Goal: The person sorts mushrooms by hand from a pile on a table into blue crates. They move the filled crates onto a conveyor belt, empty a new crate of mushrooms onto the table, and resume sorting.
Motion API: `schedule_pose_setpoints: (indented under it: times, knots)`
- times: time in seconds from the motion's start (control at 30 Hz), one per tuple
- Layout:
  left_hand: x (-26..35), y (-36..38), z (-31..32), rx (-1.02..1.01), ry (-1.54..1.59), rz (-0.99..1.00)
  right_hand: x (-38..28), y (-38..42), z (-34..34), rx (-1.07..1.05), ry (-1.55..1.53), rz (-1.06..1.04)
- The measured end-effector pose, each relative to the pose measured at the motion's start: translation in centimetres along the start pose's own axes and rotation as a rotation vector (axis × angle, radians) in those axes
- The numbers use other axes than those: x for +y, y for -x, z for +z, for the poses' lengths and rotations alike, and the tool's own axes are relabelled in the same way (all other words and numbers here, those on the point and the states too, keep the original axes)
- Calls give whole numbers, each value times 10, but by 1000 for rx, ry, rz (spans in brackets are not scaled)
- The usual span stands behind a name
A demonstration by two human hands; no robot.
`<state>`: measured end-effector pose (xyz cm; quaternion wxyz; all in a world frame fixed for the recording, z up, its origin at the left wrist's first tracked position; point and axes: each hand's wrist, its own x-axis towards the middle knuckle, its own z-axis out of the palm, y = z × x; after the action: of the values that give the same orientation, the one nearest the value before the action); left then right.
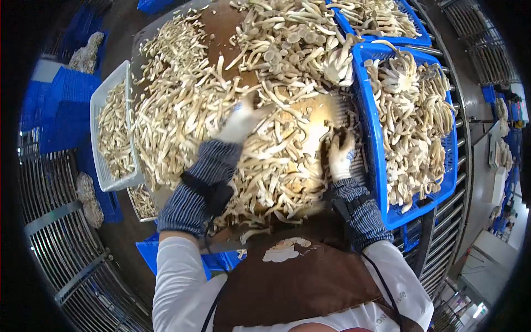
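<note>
Loose long-stemmed mushrooms point(276, 185) cover the worktable in front of me. My left hand point(242, 119), in a white glove with dark fingertips, is over the middle of the spread mushrooms. Motion smears its fingers, so whether it holds any cannot be made out. My right hand point(342, 156), gloved the same way, is at the right side of the mushrooms, beside the blue basket point(378, 182). Its thumb and fingers look apart, with nothing clearly between them. A bare, brightly lit patch of tabletop point(315, 113) shows between the hands.
Clustered mushrooms point(293, 41) are heaped at the back. Mushrooms fill the blue basket and another blue basket point(423, 40) behind it, by a roller conveyor point(451, 221). A white basket point(97, 138) of mushroom pieces stands left. Metal racks point(61, 221) are farther left.
</note>
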<state>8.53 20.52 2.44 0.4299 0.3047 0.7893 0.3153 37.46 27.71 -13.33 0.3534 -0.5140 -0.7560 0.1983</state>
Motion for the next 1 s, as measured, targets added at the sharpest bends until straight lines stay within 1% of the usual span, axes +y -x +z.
schedule_pose_setpoints:
  times: [0.03,0.07,0.13,0.2,0.23,0.27,0.3,0.33,0.37,0.4,0.47,0.5,0.53,0.57,0.6,0.63,0.67,0.7,0.73,0.77,0.8,0.87,0.9,0.93,0.97,1.0]
  knots:
    - [-21,-47,22,-19,61,-10,-5,-1,3,-103,-199,170]
    - [-14,-71,29,-143,184,26,-1,4,27,-67,-386,219]
    - [-30,-133,74,59,330,-47,-37,-20,14,-417,-270,160]
    - [19,-136,83,59,667,-312,-41,-33,31,-410,-349,214]
    - [23,-151,87,118,692,-116,-42,-36,35,-405,-357,245]
    - [27,-162,92,112,879,-199,-43,-40,37,-401,-365,276]
    - [28,-170,96,195,943,-140,-40,-42,40,-394,-370,285]
    - [33,-172,97,280,1006,-80,-37,-42,43,-396,-361,233]
    - [38,-173,95,277,1086,-122,-34,-41,45,-398,-351,180]
    - [36,-166,90,251,990,-170,-32,-40,46,-392,-356,188]
    - [41,-136,72,258,743,-289,-31,-41,45,-406,-474,258]
    - [17,-136,67,235,715,-133,-32,-41,43,-398,-483,260]
    - [25,-108,53,180,719,-158,-36,-43,40,-404,-506,267]
    - [24,-81,40,120,541,-104,-44,-46,35,-412,-533,270]
    - [29,-56,34,92,489,-88,-55,-48,30,-422,-562,268]
    - [34,-30,29,65,436,-70,-85,-54,15,-421,-787,305]
    - [44,-4,30,68,511,-89,-101,-54,13,-461,-917,338]
    - [49,23,22,91,369,-161,-112,-52,18,-553,-910,355]
    - [15,21,20,-19,397,-80,-126,-49,23,-644,-898,365]
    - [-3,29,27,-25,616,-130,-156,-46,15,-601,-771,257]
    - [-12,42,37,-35,836,-176,-161,-34,25,-594,-777,381]
    - [-18,67,53,62,735,-112,-185,-15,21,-308,-878,451]
    - [-41,68,61,127,672,-176,-186,-5,28,-317,-885,427]
    - [-48,75,62,144,685,-167,-191,4,31,-272,-813,308]
    - [-56,83,65,147,898,-124,-193,15,32,-227,-739,193]
    - [-65,91,66,146,1110,-77,-189,24,28,-240,-740,179]
